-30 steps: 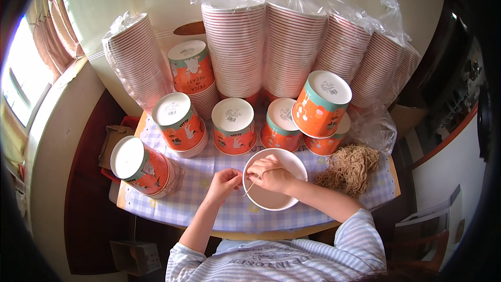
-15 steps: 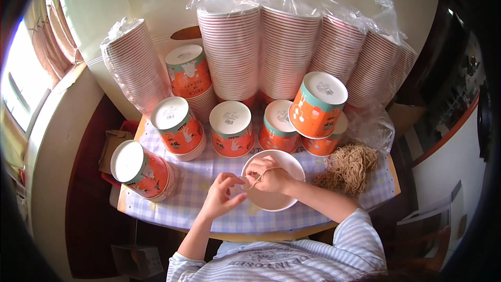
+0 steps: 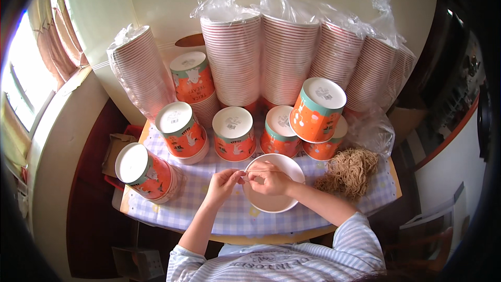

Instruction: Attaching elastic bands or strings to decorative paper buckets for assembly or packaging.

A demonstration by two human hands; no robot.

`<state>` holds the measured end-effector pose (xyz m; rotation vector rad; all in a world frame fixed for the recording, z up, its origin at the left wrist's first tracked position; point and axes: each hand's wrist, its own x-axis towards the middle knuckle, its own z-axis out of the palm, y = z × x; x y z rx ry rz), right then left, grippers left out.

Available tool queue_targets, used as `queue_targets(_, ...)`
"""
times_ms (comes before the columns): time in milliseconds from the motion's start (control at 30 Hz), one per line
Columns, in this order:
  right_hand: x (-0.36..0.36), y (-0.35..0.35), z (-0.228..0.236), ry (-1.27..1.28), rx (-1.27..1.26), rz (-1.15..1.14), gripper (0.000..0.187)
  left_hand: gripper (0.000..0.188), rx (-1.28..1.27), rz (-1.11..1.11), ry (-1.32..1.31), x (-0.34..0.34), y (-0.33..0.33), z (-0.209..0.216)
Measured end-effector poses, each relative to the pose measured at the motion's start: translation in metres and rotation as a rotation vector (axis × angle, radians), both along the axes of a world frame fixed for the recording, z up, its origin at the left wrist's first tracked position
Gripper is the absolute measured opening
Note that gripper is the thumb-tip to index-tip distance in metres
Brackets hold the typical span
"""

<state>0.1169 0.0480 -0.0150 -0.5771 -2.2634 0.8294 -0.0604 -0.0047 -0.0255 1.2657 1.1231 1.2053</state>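
Both hands meet over the left side of an open white paper tub (image 3: 279, 206), which stands at the table's near edge with its mouth up. My left hand (image 3: 223, 186) is closed, thumb and forefinger pinching the end of a thin beige string (image 3: 254, 171). My right hand (image 3: 271, 179) is closed on the same string, its fingertips close to the left ones, and a loop of it runs over the right fingers. The exact crossing of the string at the fingertips is too small to make out. A tangled heap of tan string (image 3: 354, 171) lies right of the tub.
Orange paper tubs (image 3: 233, 134) stand upside down across the table, one (image 3: 317, 109) raised on others. Tall stacks of tubs in clear plastic (image 3: 231, 57) line the back. Another wrapped stack (image 3: 140, 70) leans at the far left. A checked cloth (image 3: 209, 216) covers the table.
My left hand's fingers have closed from spread to a pinch on the string. The right hand has turned slightly, bringing its fingertips toward the left hand's. The view has shifted a little.
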Motion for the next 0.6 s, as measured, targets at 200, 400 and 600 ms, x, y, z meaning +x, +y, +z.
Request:
queue_targets(200, 0.002, 0.001, -0.001, 0.102, -0.070, -0.036, 0.005, 0.017, 0.092, 0.064, 0.280, 0.000, 0.007, -0.014)
queue_targets(400, 0.002, 0.006, 0.000, 0.178, -0.061, 0.022, 0.005, 0.013, 0.096, 0.107, 0.437, 0.007, 0.002, 0.005)
queue_targets(600, 0.001, 0.007, 0.002, 0.199, -0.187, 0.115, 0.004, 0.009, 0.283, 0.024, 0.596, 0.006, -0.003, 0.011)
